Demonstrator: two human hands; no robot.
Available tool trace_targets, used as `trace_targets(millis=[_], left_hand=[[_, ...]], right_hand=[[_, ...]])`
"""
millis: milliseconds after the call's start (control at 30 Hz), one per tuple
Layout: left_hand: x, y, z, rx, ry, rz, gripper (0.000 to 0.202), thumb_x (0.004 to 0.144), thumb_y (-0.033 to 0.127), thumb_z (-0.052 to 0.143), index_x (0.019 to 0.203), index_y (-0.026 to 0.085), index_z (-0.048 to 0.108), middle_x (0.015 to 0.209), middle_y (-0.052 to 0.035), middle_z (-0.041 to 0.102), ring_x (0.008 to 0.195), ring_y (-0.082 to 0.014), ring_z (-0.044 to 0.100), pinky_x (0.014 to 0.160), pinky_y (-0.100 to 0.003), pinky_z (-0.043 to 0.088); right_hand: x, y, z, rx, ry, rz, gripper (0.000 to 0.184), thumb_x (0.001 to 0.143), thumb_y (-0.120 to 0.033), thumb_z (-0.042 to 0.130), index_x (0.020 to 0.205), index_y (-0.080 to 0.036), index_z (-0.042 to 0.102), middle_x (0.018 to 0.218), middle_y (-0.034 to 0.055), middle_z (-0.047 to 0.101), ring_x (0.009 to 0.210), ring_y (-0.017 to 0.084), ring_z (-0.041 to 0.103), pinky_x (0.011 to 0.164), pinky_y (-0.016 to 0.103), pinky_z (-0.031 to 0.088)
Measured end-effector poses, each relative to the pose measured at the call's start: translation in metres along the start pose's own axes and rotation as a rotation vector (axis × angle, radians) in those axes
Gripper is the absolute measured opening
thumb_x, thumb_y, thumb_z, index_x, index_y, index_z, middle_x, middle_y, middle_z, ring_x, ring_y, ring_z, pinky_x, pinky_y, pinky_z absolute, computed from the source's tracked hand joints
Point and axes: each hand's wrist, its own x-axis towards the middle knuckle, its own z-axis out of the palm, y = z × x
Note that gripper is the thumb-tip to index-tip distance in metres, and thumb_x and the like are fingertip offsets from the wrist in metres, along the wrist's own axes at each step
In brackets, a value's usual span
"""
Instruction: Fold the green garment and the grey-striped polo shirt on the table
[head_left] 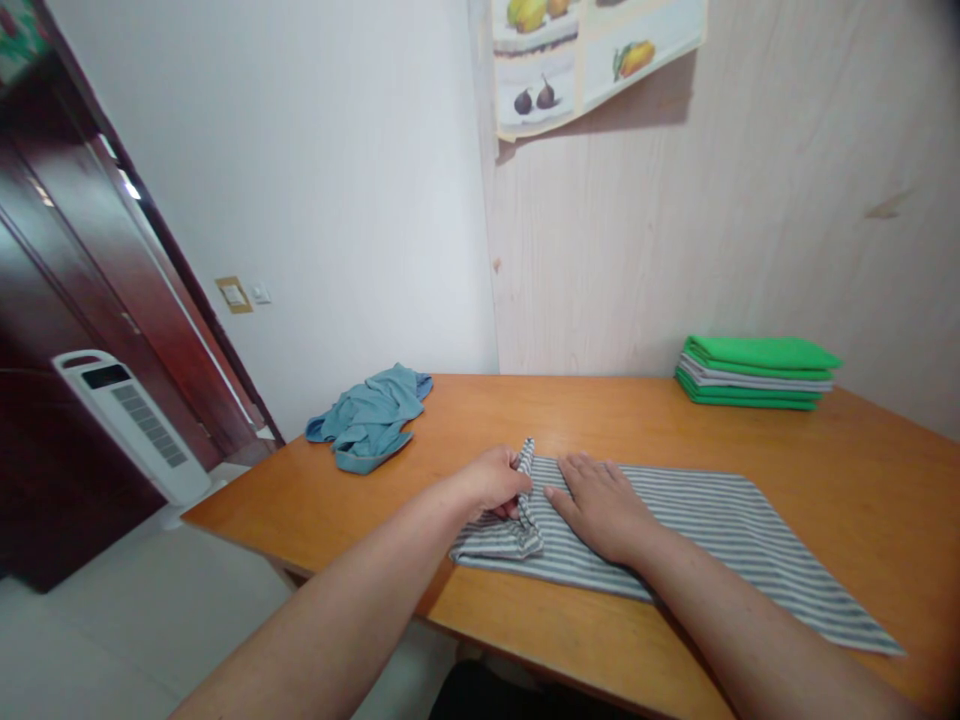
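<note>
A grey-and-white striped cloth (705,520) lies lengthwise near the front of the wooden table, wider at its right end. Its left end is turned up and partly folded over, with a gathered edge. My left hand (499,482) grips that gathered edge, fingers closed around the fabric. Just to the right, my right hand (600,500) rests flat on the cloth with its fingers stretched out. The forearms cover parts of the cloth's near edge.
On the orange-brown table (555,410), a crumpled blue-green garment (379,415) lies at the back left. A folded stack of green and grey cloths (757,372) sits at the back right against the wall. A white tower heater (135,425) stands left, beside a dark red door.
</note>
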Motion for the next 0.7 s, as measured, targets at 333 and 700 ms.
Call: trace_targets(millis=[333,700], left_hand=[[-0.003,-0.004,-0.002,-0.129,0.096,0.054,0.022,0.085,0.038,0.062,0.090,0.018,0.054,0.067,0.0028,0.064,0.043,-0.0071,0.054,0.042,-0.016,0.035],[0.016,-0.043,-0.031,0.265,0.582,0.532,0.026,0.094,0.031,0.044,0.086,0.019,0.066,0.085,-0.0029,0.070,0.085,-0.0181,0.064,0.079,-0.029,0.049]], right_hand=[[-0.002,-0.002,-0.002,0.009,-0.004,0.003,0.070,0.098,-0.052,0.025,0.153,-0.010,0.035,0.159,0.0144,0.033,0.149,0.029,0.023,0.120,0.050,0.012],[-0.001,-0.001,-0.003,-0.013,0.007,0.001,0.070,0.098,-0.052,0.026,0.152,-0.010,0.037,0.158,0.0146,0.035,0.148,0.030,0.026,0.119,0.051,0.014]])
